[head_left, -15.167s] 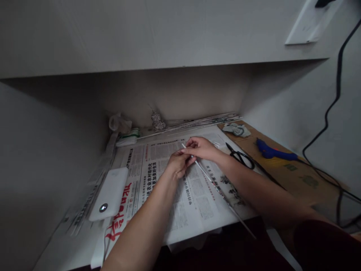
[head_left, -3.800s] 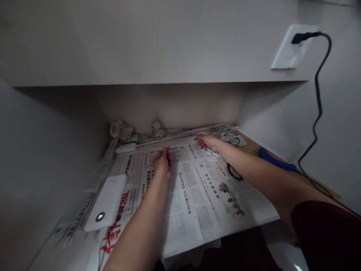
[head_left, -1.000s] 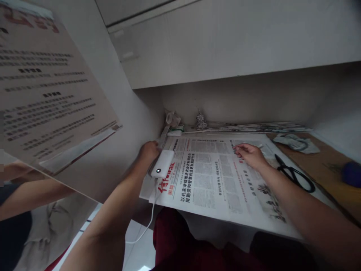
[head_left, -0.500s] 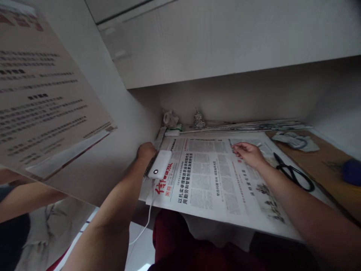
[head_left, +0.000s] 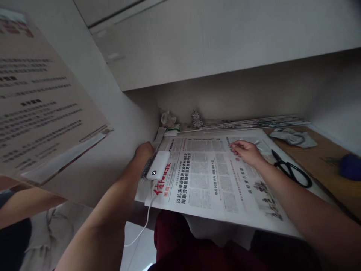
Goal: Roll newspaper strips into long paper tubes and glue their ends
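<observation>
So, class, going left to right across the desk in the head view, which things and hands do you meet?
Left hand → white power bank → newspaper → right hand → black scissors → blue object, blurred.

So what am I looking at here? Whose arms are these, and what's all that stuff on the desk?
The picture comes from a camera worn on a person's head, looking down at their own bare arms. The left hand rests at the desk's left edge beside a white power bank. The right hand lies on a spread newspaper. Black scissors sit to the right, and thin paper rods lie along the back wall. Neither hand visibly holds anything. Another person's arm shows at far left.
</observation>
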### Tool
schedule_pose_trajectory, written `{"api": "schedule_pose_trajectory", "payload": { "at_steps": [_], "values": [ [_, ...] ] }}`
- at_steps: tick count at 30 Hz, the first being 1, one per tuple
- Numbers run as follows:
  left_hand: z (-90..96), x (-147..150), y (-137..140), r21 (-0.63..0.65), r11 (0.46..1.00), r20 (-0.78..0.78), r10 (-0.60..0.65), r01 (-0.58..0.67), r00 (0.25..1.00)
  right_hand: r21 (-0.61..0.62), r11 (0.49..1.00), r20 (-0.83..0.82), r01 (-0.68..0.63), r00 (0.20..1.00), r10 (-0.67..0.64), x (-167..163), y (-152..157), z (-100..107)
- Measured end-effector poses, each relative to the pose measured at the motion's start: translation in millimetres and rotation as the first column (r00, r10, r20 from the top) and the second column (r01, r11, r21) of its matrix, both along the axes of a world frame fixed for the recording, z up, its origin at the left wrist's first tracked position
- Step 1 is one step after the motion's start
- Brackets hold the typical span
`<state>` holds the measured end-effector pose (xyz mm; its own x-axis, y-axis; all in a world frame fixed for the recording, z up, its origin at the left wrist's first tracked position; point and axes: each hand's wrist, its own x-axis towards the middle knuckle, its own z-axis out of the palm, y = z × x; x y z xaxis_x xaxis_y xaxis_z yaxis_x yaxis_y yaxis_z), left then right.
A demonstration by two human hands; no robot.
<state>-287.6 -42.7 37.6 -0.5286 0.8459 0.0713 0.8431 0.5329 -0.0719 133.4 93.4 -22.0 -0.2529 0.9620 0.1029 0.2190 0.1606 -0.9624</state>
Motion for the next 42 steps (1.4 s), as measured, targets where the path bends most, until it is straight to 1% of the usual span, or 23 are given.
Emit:
{"api": "schedule_pose_trajectory", "payload": {
  "at_steps": [4, 7, 13, 17, 20, 22, 23, 24, 26, 27, 29, 30, 31, 32, 34, 36, 37, 38, 39, 40, 41, 42],
  "values": [
    [-2.8, 6, -1, -0.026, 1.0, 0.006, -0.011, 0.011, 1.0, -0.008, 1.0, -0.003, 0.008, 1.0, -0.008, 0, -2, 2],
    [-3.4, 7, -1, -0.02, 1.0, 0.006, -0.007, 0.007, 1.0, 0.014, 1.0, 0.003, 0.014, 1.0, -0.014, -1, -4, 4],
    [0.4, -3, 4, -0.006, 1.0, 0.045, 0.022, -0.022, 0.999, 0.003, 1.0, 0.0, -0.003, 1.0, 0.003, -1, -4, 5],
    [9.6, -10, 7, 0.057, 0.998, 0.05, -0.002, -0.001, 0.999, -0.001, 1.0, -0.007, -0.003, 1.0, 0.003, 0, -3, 4],
    [25.2, -7, 5, 0.156, 0.988, 0.022, -0.026, 0.023, 0.999, -0.007, 1.0, -0.014, 0.005, 1.0, -0.005, -1, -2, 2],
    [38.8, 2, 4, 0.24, 0.969, 0.006, -0.064, 0.061, 0.998, -0.006, 1.0, -0.015, 0.003, 1.0, -0.003, -1, 0, 0],
    [45.4, 9, 5, 0.283, 0.954, 0.004, -0.105, 0.099, 0.994, -0.006, 1.0, -0.01, 0.004, 1.0, -0.004, -1, 0, -1],
    [51.3, 18, 6, 0.38, 0.907, 0.043, -0.215, 0.183, 0.976, -0.007, 1.0, -0.001, 0.004, 1.0, -0.004, -1, 0, -2],
    [58.7, 40, 9, 0.423, 0.865, 0.063, -0.325, 0.27, 0.944, 0.008, 1.0, 0.027, 0.002, 1.0, -0.002, -1, 0, -3],
    [59.6, 54, 12, 0.432, 0.85, 0.078, -0.369, 0.302, 0.926, 0.041, 0.999, 0.049, -0.005, 0.999, 0.003, -1, -2, -3],
    [55.7, 87, 18, 0.442, 0.812, 0.117, -0.473, 0.38, 0.873, 0.178, 0.984, 0.097, -0.028, 0.995, 0.01, -4, -7, 0],
    [51.4, 106, 20, 0.461, 0.782, 0.136, -0.529, 0.42, 0.837, 0.268, 0.962, 0.119, -0.043, 0.993, 0.011, -6, -11, 2],
    [46.0, 125, 23, 0.502, 0.722, 0.192, -0.629, 0.476, 0.753, 0.354, 0.933, 0.141, -0.059, 0.99, 0.009, -8, -16, 5],
    [40.0, 145, 24, 0.535, 0.676, 0.245, -0.698, 0.506, 0.673, 0.424, 0.902, 0.161, -0.079, 0.987, 0.011, -11, -21, 8],
    [27.7, 184, 26, 0.562, 0.616, 0.338, -0.781, 0.552, 0.526, 0.508, 0.848, 0.209, -0.153, 0.977, 0.051, -17, -32, 14],
    [17.0, 218, 27, 0.599, 0.569, 0.395, -0.822, 0.564, 0.41, 0.56, 0.789, 0.237, -0.253, 0.961, 0.14, -21, -40, 18],
    [12.7, 233, 27, 0.623, 0.55, 0.414, -0.835, 0.557, 0.362, 0.579, 0.765, 0.225, -0.284, 0.957, 0.185, -23, -43, 18],
    [9.1, 244, 28, 0.649, 0.537, 0.432, -0.843, 0.539, 0.32, 0.582, 0.752, 0.212, -0.309, 0.951, 0.226, -23, -44, 18],
    [6.2, 253, 28, 0.672, 0.52, 0.446, -0.852, 0.527, 0.273, 0.573, 0.754, 0.191, -0.321, 0.947, 0.258, -23, -45, 18],
    [4.0, 259, 29, 0.694, 0.504, 0.456, -0.86, 0.514, 0.227, 0.548, 0.771, 0.166, -0.324, 0.946, 0.28, -23, -45, 17],
    [2.3, 262, 30, 0.716, 0.494, 0.466, -0.864, 0.493, 0.188, 0.508, 0.796, 0.145, -0.329, 0.944, 0.297, -22, -44, 16],
    [1.0, 262, 31, 0.733, 0.495, 0.481, -0.862, 0.467, 0.159, 0.459, 0.823, 0.126, -0.335, 0.941, 0.313, -21, -44, 15]
  ]
}}
